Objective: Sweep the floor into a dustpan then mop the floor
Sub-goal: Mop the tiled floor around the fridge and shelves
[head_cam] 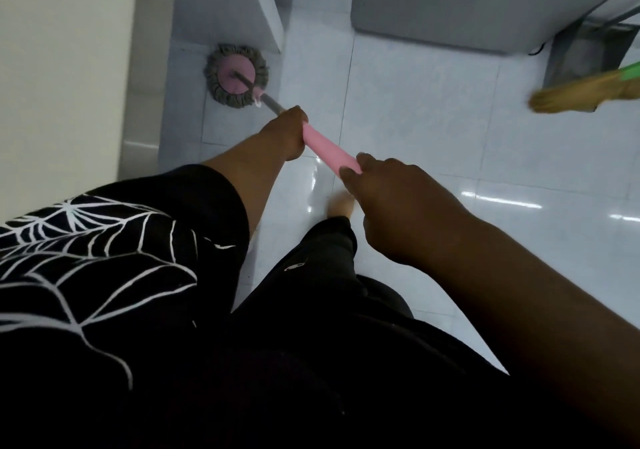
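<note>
A round mop head [237, 75], grey fringe around a pink disc, lies flat on the white tiled floor [433, 144] at the upper left, close to a wall corner. Its grey pole runs down and right into a pink handle [329, 152]. My left hand [285, 133] is shut around the handle's upper end. My right hand [391, 203] grips the handle's lower end, nearer my body. A straw broom [581, 95] with a green handle lies at the right edge.
A cream wall [62, 68] runs along the left. A white panel edge [266, 9] stands just behind the mop head. A grey cabinet or appliance [467, 5] fills the top right, with a shaded gap under a frame beside it. My bare foot [341, 206] stands on shiny tiles.
</note>
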The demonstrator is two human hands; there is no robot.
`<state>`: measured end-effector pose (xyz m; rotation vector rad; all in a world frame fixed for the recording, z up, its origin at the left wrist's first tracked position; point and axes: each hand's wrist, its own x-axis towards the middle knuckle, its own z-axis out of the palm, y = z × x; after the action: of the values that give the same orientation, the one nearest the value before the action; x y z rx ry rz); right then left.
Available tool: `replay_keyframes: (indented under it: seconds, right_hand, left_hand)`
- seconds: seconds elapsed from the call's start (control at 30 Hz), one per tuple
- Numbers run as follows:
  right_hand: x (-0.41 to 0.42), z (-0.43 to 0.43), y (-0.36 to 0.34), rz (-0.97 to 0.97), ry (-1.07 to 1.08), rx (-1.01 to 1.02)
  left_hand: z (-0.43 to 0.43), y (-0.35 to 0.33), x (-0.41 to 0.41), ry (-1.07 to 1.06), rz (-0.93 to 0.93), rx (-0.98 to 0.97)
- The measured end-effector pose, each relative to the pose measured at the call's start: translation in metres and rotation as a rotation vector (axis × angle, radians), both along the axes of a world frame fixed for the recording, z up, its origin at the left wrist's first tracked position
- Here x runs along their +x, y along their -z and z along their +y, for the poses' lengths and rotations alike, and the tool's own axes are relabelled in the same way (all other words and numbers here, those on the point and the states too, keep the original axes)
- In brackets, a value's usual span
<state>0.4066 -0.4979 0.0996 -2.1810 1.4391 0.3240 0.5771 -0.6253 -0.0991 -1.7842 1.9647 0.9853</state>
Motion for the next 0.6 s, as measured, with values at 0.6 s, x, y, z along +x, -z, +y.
replay_keyframes:
  seconds: [0.6]
  right_hand:
    - [-0.018, 0.258, -0.055, 0.059, 0.257, 0.015]
  left_hand:
    - [0.228, -0.019, -0.061, 0.259, 0.088, 0.029]
